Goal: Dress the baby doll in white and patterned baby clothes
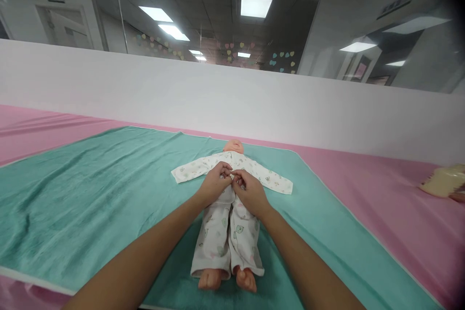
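A baby doll (233, 146) lies on its back on a green towel (90, 203), head toward the wall and bare feet toward me. It wears a white patterned long-sleeved top (267, 174) and matching trousers (214, 232). The sleeves are spread out to both sides. Over the front of the top, my left hand (217, 181) and my right hand (249, 191) meet at the middle. Both have fingers pinched together on the top's front edge. Whether a fastener sits between the fingertips is too small to make out.
Under the towel is a pink cloth (385, 189). A low white wall (152, 89) runs behind it, with a window or mirror (214, 24) above. At the far right edge lies a pale yellow object (443, 180), partly cut off.
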### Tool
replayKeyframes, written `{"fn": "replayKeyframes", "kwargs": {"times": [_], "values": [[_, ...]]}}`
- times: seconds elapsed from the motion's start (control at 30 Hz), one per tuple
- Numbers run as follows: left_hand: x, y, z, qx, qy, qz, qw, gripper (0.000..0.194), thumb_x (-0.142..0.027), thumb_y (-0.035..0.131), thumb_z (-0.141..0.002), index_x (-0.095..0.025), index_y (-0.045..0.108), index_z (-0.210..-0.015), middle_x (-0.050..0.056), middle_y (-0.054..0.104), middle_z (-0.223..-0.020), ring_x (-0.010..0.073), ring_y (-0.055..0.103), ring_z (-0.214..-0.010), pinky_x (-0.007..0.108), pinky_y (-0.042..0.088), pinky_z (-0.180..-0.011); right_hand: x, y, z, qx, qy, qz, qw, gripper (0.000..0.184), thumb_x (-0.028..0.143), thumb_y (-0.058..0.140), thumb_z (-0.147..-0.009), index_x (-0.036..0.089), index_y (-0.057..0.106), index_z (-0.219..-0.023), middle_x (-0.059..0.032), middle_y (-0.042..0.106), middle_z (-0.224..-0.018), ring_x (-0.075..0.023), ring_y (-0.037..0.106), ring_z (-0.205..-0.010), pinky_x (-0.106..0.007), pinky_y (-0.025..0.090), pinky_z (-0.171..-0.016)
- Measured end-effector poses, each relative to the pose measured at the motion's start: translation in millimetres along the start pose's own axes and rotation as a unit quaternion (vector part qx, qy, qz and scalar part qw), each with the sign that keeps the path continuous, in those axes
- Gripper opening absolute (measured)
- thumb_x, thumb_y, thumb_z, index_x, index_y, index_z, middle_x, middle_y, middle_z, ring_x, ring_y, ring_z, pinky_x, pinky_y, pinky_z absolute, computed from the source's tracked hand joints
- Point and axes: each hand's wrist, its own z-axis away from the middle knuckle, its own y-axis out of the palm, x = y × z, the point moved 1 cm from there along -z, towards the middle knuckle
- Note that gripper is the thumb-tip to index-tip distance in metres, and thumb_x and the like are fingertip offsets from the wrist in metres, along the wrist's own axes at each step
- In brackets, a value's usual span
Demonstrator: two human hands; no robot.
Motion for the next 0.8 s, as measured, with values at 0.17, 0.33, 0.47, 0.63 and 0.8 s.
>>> {"fn": "replayKeyframes", "kwargs": {"times": [0.17, 0.33, 0.47, 0.63, 0.8], "values": [[4, 0.6, -2, -0.015, 0.011, 0.01, 1.0, 0.023, -0.014, 0.047, -0.068, -0.02, 0.051, -0.09, -0.003, 0.054, -0.073, 0.0112, 0.051, -0.066, 0.022, 0.038, -0.06, -5, 3, -2, -0.042, 0.022, -0.024, 0.999, 0.02, 0.025, 0.045, -0.078, 0.022, 0.058, -0.093, -0.0001, 0.059, -0.076, -0.0141, 0.052, -0.067, -0.027, 0.041, -0.065], [3, 0.2, -1, -0.008, 0.017, 0.02, 1.0, 0.019, -0.019, 0.049, -0.072, -0.021, 0.051, -0.091, -0.002, 0.054, -0.076, 0.0119, 0.051, -0.07, 0.022, 0.038, -0.063, -8, 4, -4, -0.087, 0.044, -0.031, 0.995, 0.016, 0.028, 0.049, -0.076, 0.02, 0.058, -0.087, -0.0023, 0.061, -0.083, -0.0147, 0.055, -0.07, -0.029, 0.044, -0.069], [0, 0.4, 1, -0.007, 0.015, -0.003, 1.0, 0.017, -0.026, 0.05, -0.075, -0.02, 0.052, -0.091, 0.0, 0.055, -0.078, 0.0138, 0.052, -0.072, 0.024, 0.039, -0.063, -12, 4, -6, -0.09, 0.086, -0.094, 0.988, 0.019, 0.032, 0.053, -0.074, 0.02, 0.058, -0.087, -0.0021, 0.062, -0.078, -0.0151, 0.057, -0.069, -0.029, 0.046, -0.066], [-3, -0.1, 2, -0.015, 0.019, -0.053, 0.998, 0.014, -0.03, 0.052, -0.075, -0.021, 0.054, -0.086, -0.001, 0.055, -0.074, 0.0144, 0.052, -0.071, 0.024, 0.039, -0.063, -19, 6, -6, -0.082, 0.092, -0.17, 0.978, 0.02, 0.033, 0.055, -0.074, 0.019, 0.058, -0.088, -0.0028, 0.062, -0.077, -0.0148, 0.057, -0.069, -0.029, 0.047, -0.066], [-6, -0.4, 3, -0.012, 0.026, -0.061, 0.998, 0.011, -0.029, 0.052, -0.077, -0.021, 0.054, -0.084, -0.002, 0.055, -0.073, 0.0137, 0.052, -0.071, 0.024, 0.04, -0.064, -21, 6, -8, -0.076, 0.114, -0.27, 0.953, 0.021, 0.032, 0.061, -0.071, 0.019, 0.057, -0.087, -0.0013, 0.061, -0.075, -0.013, 0.058, -0.067, -0.027, 0.047, -0.066]]}}
